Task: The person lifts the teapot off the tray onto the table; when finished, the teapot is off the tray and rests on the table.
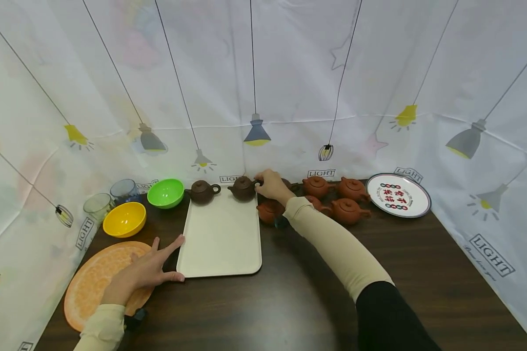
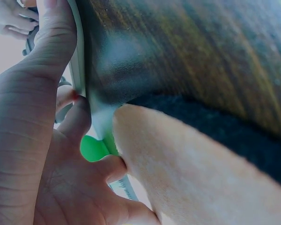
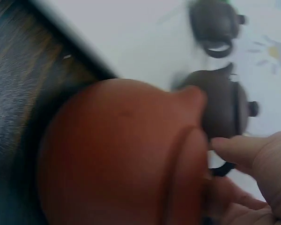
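Observation:
My right hand (image 1: pixel 272 186) pinches the handle of a dark brown teapot (image 1: pixel 243 189) at the far right corner of a cream tray (image 1: pixel 221 239). The right wrist view shows the fingers at that teapot's (image 3: pixel 220 103) handle, with a large reddish-brown teapot (image 3: pixel 117 150) close in front. A second dark brown teapot (image 1: pixel 203 192) sits at the tray's far left corner. My left hand (image 1: pixel 147 269) is spread at the tray's left edge, fingers straight; its fingertips touch the rim. Another dark teapot (image 1: pixel 286 184) is partly hidden behind my right hand.
Several reddish-brown teapots (image 1: pixel 348 211) cluster right of the tray, beside a white plate (image 1: pixel 377 197) with red characters, leaning on the curtain. Leftward are a green bowl (image 1: pixel 166 193), a yellow bowl (image 1: pixel 125 220), two glasses (image 1: pixel 97 206) and an orange round mat (image 1: pixel 88 287).

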Available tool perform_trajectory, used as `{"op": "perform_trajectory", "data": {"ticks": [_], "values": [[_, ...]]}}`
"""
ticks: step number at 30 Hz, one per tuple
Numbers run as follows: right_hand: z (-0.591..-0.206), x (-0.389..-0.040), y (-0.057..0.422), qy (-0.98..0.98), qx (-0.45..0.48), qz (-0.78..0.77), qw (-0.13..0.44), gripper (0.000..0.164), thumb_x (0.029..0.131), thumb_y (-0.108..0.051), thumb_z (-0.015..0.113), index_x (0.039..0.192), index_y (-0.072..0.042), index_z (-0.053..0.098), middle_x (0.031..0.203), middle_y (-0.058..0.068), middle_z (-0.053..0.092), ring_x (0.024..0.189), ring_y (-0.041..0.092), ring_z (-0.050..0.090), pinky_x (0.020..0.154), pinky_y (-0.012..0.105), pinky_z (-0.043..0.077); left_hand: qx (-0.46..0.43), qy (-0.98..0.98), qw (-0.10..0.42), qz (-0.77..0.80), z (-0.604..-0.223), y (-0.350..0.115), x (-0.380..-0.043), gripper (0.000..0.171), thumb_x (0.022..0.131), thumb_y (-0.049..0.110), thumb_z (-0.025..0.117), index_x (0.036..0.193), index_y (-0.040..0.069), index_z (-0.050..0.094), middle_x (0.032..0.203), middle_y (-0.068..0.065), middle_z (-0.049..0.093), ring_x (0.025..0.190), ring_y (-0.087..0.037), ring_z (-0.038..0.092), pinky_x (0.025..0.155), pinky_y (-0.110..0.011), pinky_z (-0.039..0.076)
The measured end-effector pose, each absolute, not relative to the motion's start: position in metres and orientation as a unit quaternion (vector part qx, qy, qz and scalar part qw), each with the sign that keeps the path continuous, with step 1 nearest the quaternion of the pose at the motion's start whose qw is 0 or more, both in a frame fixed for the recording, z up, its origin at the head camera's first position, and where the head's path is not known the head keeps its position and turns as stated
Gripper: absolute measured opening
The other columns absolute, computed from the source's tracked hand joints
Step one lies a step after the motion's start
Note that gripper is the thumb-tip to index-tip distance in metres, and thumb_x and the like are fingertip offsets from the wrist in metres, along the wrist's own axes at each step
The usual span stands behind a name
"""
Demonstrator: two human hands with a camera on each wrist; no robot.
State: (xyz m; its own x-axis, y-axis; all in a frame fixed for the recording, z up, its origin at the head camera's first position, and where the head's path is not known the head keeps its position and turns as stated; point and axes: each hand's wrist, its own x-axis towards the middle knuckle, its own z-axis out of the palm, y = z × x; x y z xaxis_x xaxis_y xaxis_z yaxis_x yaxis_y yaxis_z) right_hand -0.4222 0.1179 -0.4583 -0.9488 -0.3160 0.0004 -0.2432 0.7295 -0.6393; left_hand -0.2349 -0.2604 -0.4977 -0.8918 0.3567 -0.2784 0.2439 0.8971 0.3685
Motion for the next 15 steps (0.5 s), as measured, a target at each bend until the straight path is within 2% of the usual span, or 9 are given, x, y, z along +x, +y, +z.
{"op": "perform_trajectory", "data": {"ticks": [5,10,12,15], "values": [[-0.4682,-0.4224,0.1115,0.921,-0.142,-0.360,0.037,0.029,0.105,-0.009,0.068,0.132,-0.004,0.076,0.131,0.017,0.077,0.119,0.034,0.074,0.099,0.044,0.062,0.152,0.959,0.173,0.164,-0.4972,-0.2607,-0.2348,0.114,0.085,0.070,0.078,0.173,0.024,0.023,0.174,-0.018,0.036,0.158,-0.067,0.009,0.094,-0.104,0.006],[-0.4669,-0.4199,0.1132,0.919,-0.141,-0.368,0.023,0.026,0.104,-0.013,0.072,0.128,-0.007,0.079,0.132,0.015,0.077,0.118,0.033,0.075,0.094,0.040,0.064,0.153,0.959,0.171,0.166,-0.4964,-0.2596,-0.2365,0.113,0.085,0.070,0.078,0.173,0.024,0.023,0.174,-0.017,0.036,0.158,-0.068,0.009,0.095,-0.103,0.007],[-0.4679,-0.4187,0.1131,0.918,-0.139,-0.371,0.019,0.025,0.104,-0.013,0.072,0.127,-0.007,0.079,0.132,0.015,0.077,0.113,0.032,0.077,0.084,0.034,0.062,0.154,0.959,0.169,0.166,-0.4968,-0.2599,-0.2362,0.113,0.085,0.070,0.078,0.173,0.024,0.023,0.174,-0.018,0.036,0.158,-0.068,0.010,0.095,-0.103,0.008],[-0.4712,-0.4182,0.1112,0.918,-0.138,-0.372,0.021,0.025,0.104,-0.013,0.072,0.127,-0.006,0.079,0.132,0.015,0.077,0.098,0.028,0.078,0.065,0.024,0.051,0.155,0.960,0.169,0.163,-0.4982,-0.2613,-0.2343,0.114,0.085,0.070,0.078,0.173,0.024,0.022,0.173,-0.018,0.037,0.157,-0.068,0.011,0.095,-0.103,0.009]]}}
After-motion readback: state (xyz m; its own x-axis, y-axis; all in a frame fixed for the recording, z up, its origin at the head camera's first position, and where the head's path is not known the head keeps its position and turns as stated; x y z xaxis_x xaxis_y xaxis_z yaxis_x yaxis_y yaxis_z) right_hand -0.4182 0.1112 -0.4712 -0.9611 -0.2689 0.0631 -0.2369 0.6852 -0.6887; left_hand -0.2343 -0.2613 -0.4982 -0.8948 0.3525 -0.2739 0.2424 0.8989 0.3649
